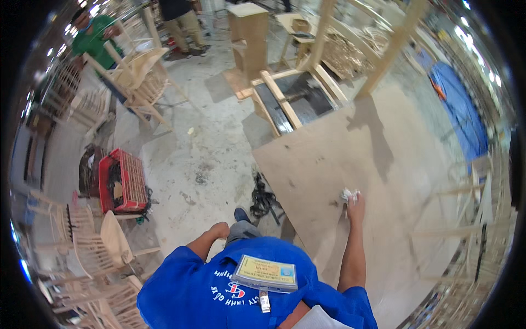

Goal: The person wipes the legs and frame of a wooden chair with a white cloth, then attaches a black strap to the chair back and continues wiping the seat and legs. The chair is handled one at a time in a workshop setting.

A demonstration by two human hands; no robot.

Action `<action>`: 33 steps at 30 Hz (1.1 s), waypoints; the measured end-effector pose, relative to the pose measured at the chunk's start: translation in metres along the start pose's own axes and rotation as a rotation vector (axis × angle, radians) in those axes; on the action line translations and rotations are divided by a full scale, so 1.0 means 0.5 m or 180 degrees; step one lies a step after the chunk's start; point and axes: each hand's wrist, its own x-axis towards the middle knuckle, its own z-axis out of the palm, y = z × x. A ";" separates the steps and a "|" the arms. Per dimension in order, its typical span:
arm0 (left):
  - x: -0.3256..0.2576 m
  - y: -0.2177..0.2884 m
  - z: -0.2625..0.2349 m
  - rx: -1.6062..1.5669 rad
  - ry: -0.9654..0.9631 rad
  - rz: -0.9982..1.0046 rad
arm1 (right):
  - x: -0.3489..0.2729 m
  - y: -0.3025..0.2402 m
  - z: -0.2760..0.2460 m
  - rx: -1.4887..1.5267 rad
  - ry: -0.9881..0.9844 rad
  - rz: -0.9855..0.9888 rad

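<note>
A white wad (347, 194) rests on the broad brown board (312, 181), near the board's middle; whether it is cloth or paper I cannot tell. The right hand (356, 206) holds it from above, fingers closed over it, the forearm reaching up from the lower edge. The left hand (221, 230) hangs beside the person's leg, well apart from the board; it looks curled, but it is too small to tell how tightly, or if it holds anything.

Just left of the board, black straps (262, 198) lie heaped on the floor (192, 148), near 1 dark shoe (241, 214). Past the board's far edge stands a wooden frame (283, 100) with dark panels, and beyond it a tall wooden box (249, 44). To the right lies a blue sheet (459, 112).

On the left sit a red crate (133, 183) and, nearer, several pale chairs (92, 255). At the far left, 1 co-worker in green (94, 46) stands behind another chair (138, 77); a 2nd, in beige trousers (183, 27), stands farther right.
</note>
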 end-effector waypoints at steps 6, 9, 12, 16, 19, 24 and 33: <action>-0.056 -0.289 -0.077 -0.2623 0.1271 -0.0996 | -0.011 -0.183 0.100 -0.0347 -0.0442 0.0114; -0.120 -0.416 -0.111 -0.2776 0.2175 -0.1705 | -0.043 -0.314 0.127 0.0030 -0.0760 0.0013; -0.154 -0.510 -0.130 -0.3363 0.2680 -0.1910 | -0.038 -0.361 0.126 -0.1184 -0.1487 0.0303; -0.188 -0.575 -0.089 -0.3624 0.2803 -0.2488 | -0.007 -0.458 0.163 -0.1751 -0.1542 0.0064; -0.191 -0.568 -0.043 -0.3512 0.2206 -0.2604 | 0.052 -0.555 0.230 -0.1398 -0.0862 -0.0603; -0.161 -0.521 -0.026 -0.3927 0.1691 -0.1260 | 0.116 -0.854 0.435 0.0036 -0.2107 -0.1104; -0.067 -0.638 -0.242 -0.4702 0.1959 -0.2087 | 0.066 -1.027 0.820 -0.0481 -0.4750 -0.2435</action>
